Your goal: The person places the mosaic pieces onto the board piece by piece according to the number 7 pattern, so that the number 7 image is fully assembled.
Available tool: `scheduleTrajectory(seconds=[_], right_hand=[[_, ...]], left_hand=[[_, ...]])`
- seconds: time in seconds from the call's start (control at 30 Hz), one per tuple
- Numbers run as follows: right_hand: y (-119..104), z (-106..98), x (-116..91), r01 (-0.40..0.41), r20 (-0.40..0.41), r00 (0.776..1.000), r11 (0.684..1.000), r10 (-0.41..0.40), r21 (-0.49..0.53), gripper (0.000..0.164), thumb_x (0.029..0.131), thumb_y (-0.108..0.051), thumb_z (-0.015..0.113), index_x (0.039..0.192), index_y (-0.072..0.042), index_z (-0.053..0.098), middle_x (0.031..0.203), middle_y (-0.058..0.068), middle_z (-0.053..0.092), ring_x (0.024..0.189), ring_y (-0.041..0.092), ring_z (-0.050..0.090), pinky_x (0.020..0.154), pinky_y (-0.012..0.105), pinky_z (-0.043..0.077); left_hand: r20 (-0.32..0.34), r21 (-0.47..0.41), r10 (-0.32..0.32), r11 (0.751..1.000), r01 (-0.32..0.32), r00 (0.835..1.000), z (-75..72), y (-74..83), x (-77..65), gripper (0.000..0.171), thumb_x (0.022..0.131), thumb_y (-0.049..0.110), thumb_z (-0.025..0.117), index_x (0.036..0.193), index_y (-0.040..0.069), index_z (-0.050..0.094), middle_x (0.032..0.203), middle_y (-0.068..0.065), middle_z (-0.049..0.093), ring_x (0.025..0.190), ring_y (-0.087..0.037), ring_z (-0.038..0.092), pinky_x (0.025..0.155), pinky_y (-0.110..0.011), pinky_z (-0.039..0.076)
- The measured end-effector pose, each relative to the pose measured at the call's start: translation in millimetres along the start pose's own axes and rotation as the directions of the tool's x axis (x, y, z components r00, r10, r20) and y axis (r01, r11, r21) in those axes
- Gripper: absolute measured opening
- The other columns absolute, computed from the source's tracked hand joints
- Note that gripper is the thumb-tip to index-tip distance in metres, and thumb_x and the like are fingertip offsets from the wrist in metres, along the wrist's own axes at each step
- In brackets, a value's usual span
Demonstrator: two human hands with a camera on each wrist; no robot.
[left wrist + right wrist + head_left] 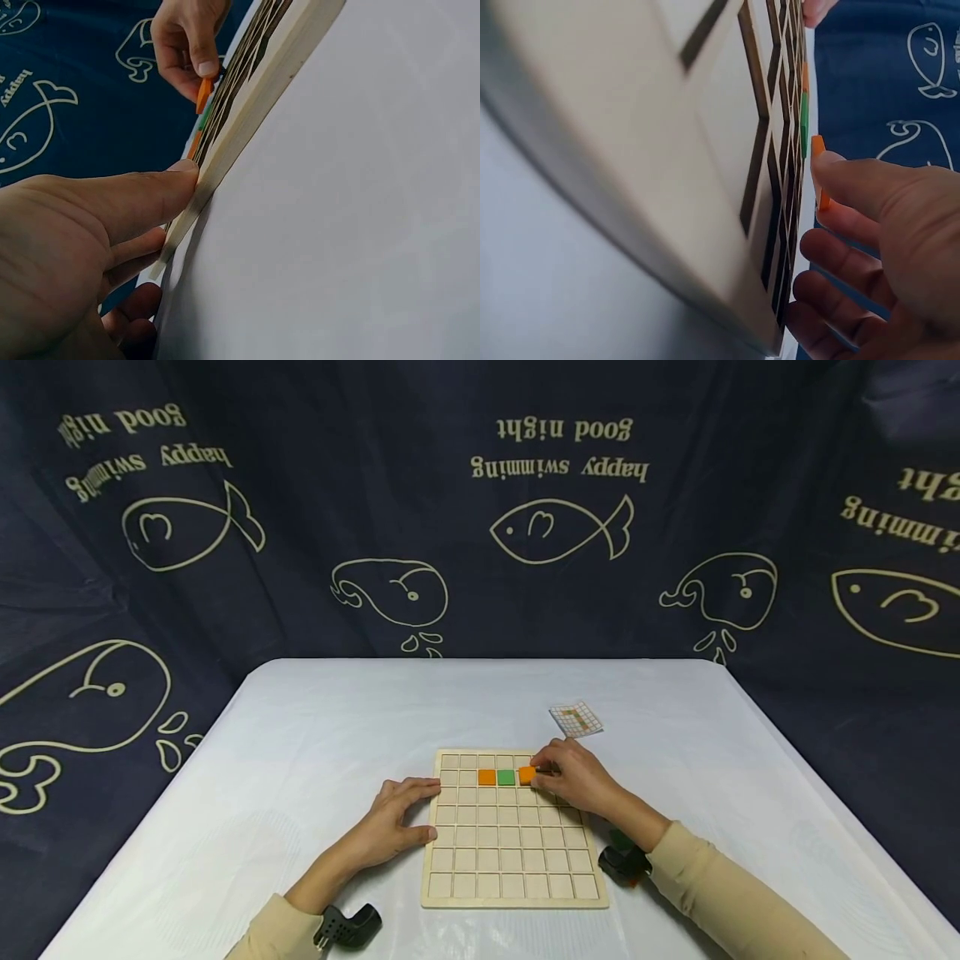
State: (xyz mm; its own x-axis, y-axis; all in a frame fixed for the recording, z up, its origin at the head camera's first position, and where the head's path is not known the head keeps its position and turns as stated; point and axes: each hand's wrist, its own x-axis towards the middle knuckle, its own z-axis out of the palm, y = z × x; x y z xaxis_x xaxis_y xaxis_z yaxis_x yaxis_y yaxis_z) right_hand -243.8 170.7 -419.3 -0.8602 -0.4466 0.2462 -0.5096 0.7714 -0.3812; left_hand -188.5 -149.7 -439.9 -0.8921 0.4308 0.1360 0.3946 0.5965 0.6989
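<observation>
A wooden grid board [487, 862] with square recesses lies on the white table. In its second row from the far edge sit an orange square tile [487, 777] and, to its right, a green square tile [506, 777]. My right hand [573, 774] pinches another orange tile [819, 172] between thumb and finger, just right of the green one. In the right wrist view this tile is tilted and slightly above the board. My left hand [392, 817] rests at the board's left edge, thumb and fingertips touching the rim, fingers fairly straight.
A small patterned card [576, 719] with a printed grid lies beyond the board, to the right. Partly hidden under my right forearm are dark green and orange bits [621, 840]. A dark curtain [480, 527] with fish drawings hangs behind the table [337, 710].
</observation>
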Motion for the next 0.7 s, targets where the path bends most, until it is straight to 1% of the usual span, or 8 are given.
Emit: scheduleTrajectory(seconds=[0.17,0.33,0.57,0.7], right_hand=[[-0.6,-0.7,-0.2,0.006,0.024,1.000,1.000,-0.006,0.007,0.023,0.081,-0.028,0.073,0.100,-0.015,0.071,0.088,-0.005,0.061,0.081,0.009,0.049,0.072,0.029,0.043],[0.9,1.4,-0.2,0.017,0.029,0.999,1.000,-0.017,0.000,0.023,0.081,-0.028,0.074,0.100,-0.015,0.071,0.087,-0.005,0.060,0.081,0.009,0.050,0.072,0.028,0.043],[0.6,2.3,1.2,0.009,0.026,1.000,1.000,-0.009,-0.007,0.023,0.079,-0.028,0.075,0.098,-0.016,0.072,0.086,-0.005,0.060,0.082,0.009,0.050,0.073,0.029,0.043],[1.2,3.1,1.2,0.034,0.007,0.999,0.999,-0.033,-0.005,0.022,0.078,-0.026,0.076,0.097,-0.015,0.072,0.084,-0.004,0.060,0.080,0.010,0.050,0.071,0.029,0.042]], left_hand=[[-0.001,0.002,0.004,1.000,-0.004,1.000,-0.3,0.2,0.0,0.059,0.079,0.025,0.075,0.132,0.010,0.054,0.142,0.002,0.047,0.103,-0.013,0.033,0.091,-0.034,0.030],[-0.001,0.010,0.004,1.000,-0.004,1.000,0.1,0.0,-0.1,0.059,0.079,0.025,0.075,0.132,0.010,0.054,0.143,0.002,0.047,0.102,-0.012,0.034,0.091,-0.034,0.029],[0.003,0.007,-0.004,1.000,0.004,1.000,0.4,-0.3,-0.4,0.059,0.079,0.027,0.074,0.133,0.011,0.054,0.143,0.003,0.046,0.102,-0.012,0.033,0.091,-0.034,0.029],[0.003,0.008,-0.006,1.000,0.006,1.000,0.5,-0.4,-0.2,0.059,0.079,0.028,0.074,0.133,0.011,0.054,0.143,0.004,0.046,0.104,-0.012,0.034,0.091,-0.034,0.030]])
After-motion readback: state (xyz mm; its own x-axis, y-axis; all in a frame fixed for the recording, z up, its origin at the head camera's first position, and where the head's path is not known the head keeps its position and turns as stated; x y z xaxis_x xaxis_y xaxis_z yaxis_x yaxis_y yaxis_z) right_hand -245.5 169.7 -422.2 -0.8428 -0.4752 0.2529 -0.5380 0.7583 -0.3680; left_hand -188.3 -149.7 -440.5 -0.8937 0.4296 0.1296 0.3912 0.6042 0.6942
